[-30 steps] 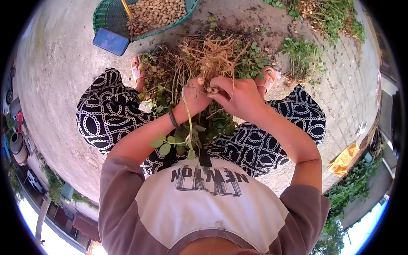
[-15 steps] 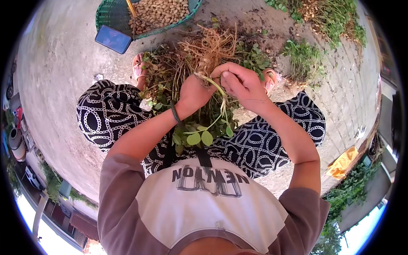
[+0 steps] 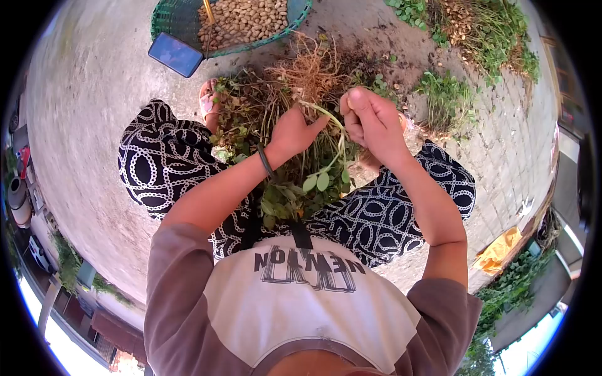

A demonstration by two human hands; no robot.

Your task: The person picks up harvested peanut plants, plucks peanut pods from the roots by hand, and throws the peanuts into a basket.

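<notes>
My left hand (image 3: 295,133) is wrapped round the stems of a plant bundle, just below its tangled brown roots (image 3: 308,70). A pale green stem (image 3: 330,117) with a few leaves (image 3: 316,182) curves over beside this hand. To the right of the roots, my right hand (image 3: 375,119) is closed with the fingers curled in; what it holds, if anything, is hidden. More leafy plants (image 3: 241,113) lie between my feet, under and around the bundle.
A green basket (image 3: 168,17) of peanuts (image 3: 248,22) stands at the top left, with a phone (image 3: 175,55) at its near rim. Pulled plants (image 3: 495,37) and a smaller clump (image 3: 444,100) lie at right. A yellow cloth (image 3: 498,249) is further down.
My right hand has moved away from the roots and my left hand, to the right. The leafy stem has swung rightward. The basket and phone appear slightly further right in view.
</notes>
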